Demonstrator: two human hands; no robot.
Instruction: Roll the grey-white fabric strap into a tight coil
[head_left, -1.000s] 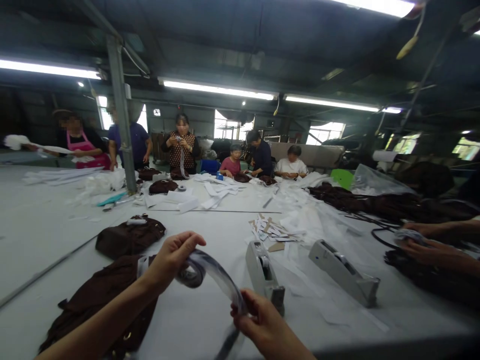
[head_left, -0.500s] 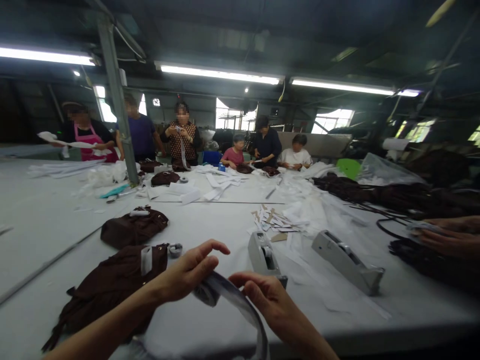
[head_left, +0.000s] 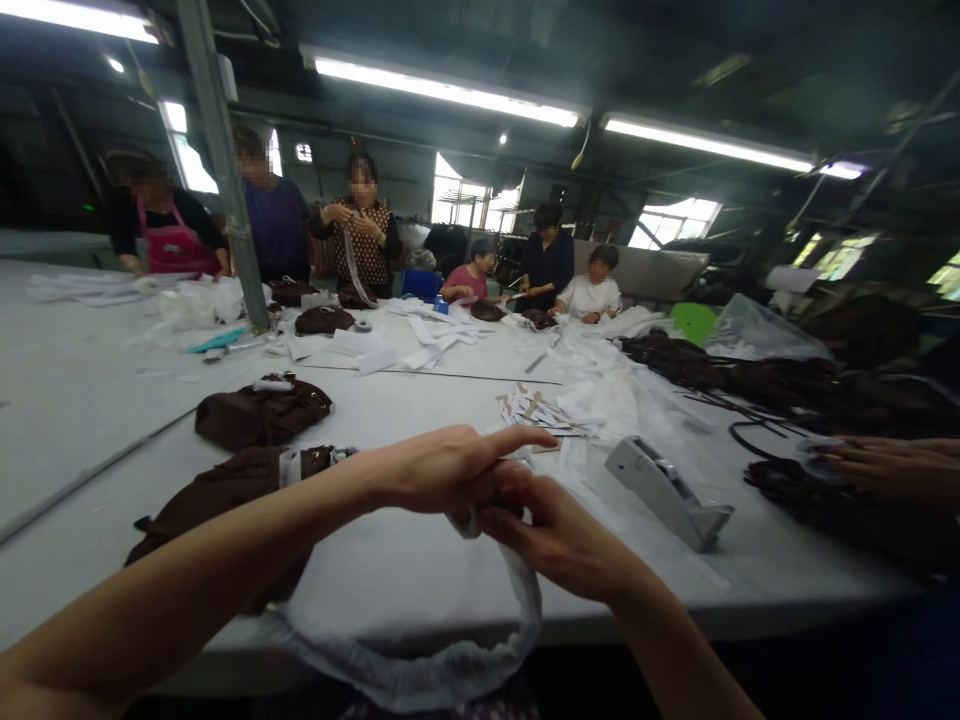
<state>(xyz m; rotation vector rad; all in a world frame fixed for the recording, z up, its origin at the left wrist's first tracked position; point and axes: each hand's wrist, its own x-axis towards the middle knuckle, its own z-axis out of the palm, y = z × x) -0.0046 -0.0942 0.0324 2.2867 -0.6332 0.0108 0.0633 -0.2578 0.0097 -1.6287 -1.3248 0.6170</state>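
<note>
1. Hands: two of yours, meeting over the near part of the desk [head_left: 360, 590]. Left hand [head_left: 427, 470]: index finger stretched out, grip otherwise curled on the strip; exact finger contact is partly hidden. Right hand [head_left: 562, 525]: grip closed, thumb and fingers pinching the same strip.
2. Pale strip [head_left: 529, 600]: one in your hands. Bunched under your fingers, drops from your right hand, sags in one loop past the near desk edge, rises again at left toward the nearest bag.
3. Near brown bags [head_left: 262, 415]: two, left of your hands, one behind the other. The nearer is partly covered by your left forearm; each has a pale piece on top.
4. Far brown bags [head_left: 324, 320]: five you can pick out, in front of the people opposite.
5. Tape dispenser [head_left: 667, 495]: one visible, right of your hands, standing apart from them.
6. Paper pieces [head_left: 536, 408]: one heap just beyond your hands, too jumbled to count.
7. Dark fabric pile [head_left: 795, 390]: one, far right.
8. Co-workers [head_left: 364, 235]: six across the desk, plus another person's hands [head_left: 892, 465] at your right edge, at a greyish bundle [head_left: 821, 458].
9. Green object [head_left: 690, 322]: one. Post [head_left: 229, 200]: one.
</note>
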